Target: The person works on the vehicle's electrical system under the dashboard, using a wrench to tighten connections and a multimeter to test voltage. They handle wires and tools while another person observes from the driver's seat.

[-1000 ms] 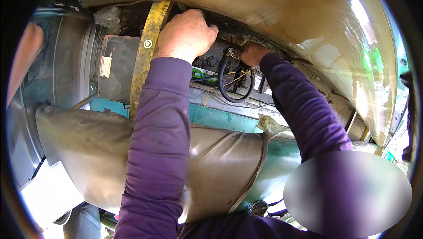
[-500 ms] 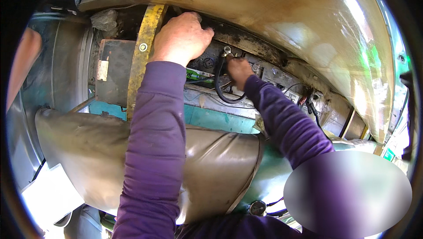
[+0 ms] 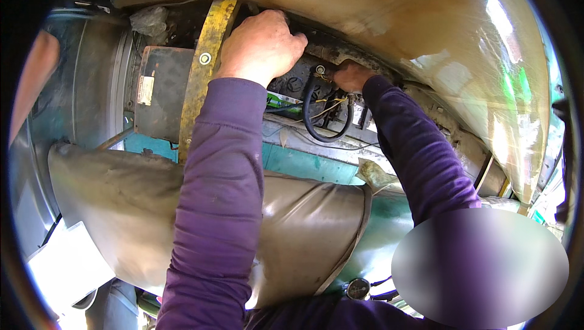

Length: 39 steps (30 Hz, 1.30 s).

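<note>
Apparently mid-job: the left hand [image 3: 261,44] grips the compartment's dark upper edge, the right hand [image 3: 351,76] pinches the terminal where the black cable [image 3: 309,111] sits attached; fastening looks unfinished.

Daylight glares off the tan panel [image 3: 426,44] at upper right; below it the recess lies in shadow. Fisheye edges bend and darken.

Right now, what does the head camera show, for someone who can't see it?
Two purple-sleeved arms reach into a grimy machine: the left hand grips beside a yellow metal strap, the right hand touches a looped black cable.
</note>
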{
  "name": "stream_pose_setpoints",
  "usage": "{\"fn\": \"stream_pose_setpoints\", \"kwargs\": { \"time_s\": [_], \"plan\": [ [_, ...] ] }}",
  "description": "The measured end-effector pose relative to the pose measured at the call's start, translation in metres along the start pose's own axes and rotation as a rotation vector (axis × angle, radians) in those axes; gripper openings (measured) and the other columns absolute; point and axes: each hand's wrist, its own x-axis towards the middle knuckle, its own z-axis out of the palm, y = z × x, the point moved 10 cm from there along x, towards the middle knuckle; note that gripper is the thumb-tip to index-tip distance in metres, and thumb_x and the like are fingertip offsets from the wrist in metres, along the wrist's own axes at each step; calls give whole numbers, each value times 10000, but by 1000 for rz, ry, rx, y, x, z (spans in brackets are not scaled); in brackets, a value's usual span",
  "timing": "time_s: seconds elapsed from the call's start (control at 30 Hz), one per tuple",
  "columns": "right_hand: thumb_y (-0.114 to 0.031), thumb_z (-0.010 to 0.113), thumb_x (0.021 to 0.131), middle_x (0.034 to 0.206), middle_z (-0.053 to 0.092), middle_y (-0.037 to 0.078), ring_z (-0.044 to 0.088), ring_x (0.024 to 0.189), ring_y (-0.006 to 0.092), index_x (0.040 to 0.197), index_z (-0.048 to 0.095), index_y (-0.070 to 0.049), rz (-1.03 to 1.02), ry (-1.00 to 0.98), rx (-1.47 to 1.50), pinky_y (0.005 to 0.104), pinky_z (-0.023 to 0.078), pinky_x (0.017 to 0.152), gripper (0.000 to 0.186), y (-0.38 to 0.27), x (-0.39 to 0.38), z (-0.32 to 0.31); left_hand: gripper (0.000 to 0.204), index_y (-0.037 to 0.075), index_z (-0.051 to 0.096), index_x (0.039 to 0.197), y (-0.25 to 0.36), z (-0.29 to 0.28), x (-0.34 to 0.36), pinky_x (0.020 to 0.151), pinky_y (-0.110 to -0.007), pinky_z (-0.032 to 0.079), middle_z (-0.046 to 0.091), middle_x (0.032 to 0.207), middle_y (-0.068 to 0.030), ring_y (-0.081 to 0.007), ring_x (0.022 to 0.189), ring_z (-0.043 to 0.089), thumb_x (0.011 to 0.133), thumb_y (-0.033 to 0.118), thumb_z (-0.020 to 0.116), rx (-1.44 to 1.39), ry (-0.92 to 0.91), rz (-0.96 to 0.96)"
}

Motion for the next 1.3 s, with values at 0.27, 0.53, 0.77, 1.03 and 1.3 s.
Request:
{"fn": "stream_pose_setpoints", "kwargs": {
  "time_s": [0.27, 0.53, 0.77, 1.03, 1.3],
  "plan": [
    [-261, 792, 695, 1002, 745, 143, 728, 953, 282, 852, 763, -64, 93, 211, -64, 397, 591, 795, 253, -102, -24, 18, 382, 89, 720, 1226, 5, 8, 2, 1030, -449, 503, 660, 1290, -249, -425, 1172, 636, 944, 333, 639, 40, -14, 64],
    [-176, 490, 935, 1007, 724, 262, 703, 901, 407, 971, 676, 69, -313, 309, -255, 472, 559, 834, 309, -42, -15, 18, 479, -27, 695, 1206, 11, 1, -3, 1008, -446, 504, 674, 1245, -262, -402, 1176, 638, 918, 354, 653, -31, 36, 96],
    [-314, 580, 918, 885, 713, 204, 721, 910, 349, 1142, 713, -2, 109, 92, 227, 410, 581, 742, 406, 17, 10, -8, 495, -42, 689, 1195, 5, 3, 0, 1011, -455, 502, 678, 1219, -275, -426, 1165, 637, 914, 364, 656, -6, -38, 29],
    [-160, 754, 665, 940, 730, 181, 726, 929, 315, 819, 750, -54, -48, 502, 47, 425, 582, 805, 187, -84, -23, 35, 538, -50, 677, 1232, 10, 8, 0, 1028, -434, 495, 683, 1220, -277, -410, 1160, 650, 888, 363, 677, -29, -14, 76],
    [-419, 554, 912, 1058, 703, 270, 672, 1047, 418, 962, 701, 55, -34, 356, 170, 478, 516, 960, 498, -12, -20, -2, 548, -46, 673, 1249, 8, 9, -1, 1032, -424, 495, 681, 1236, -275, -408, 1163, 653, 882, 361, 671, -51, -31, 70]
  ]
}}
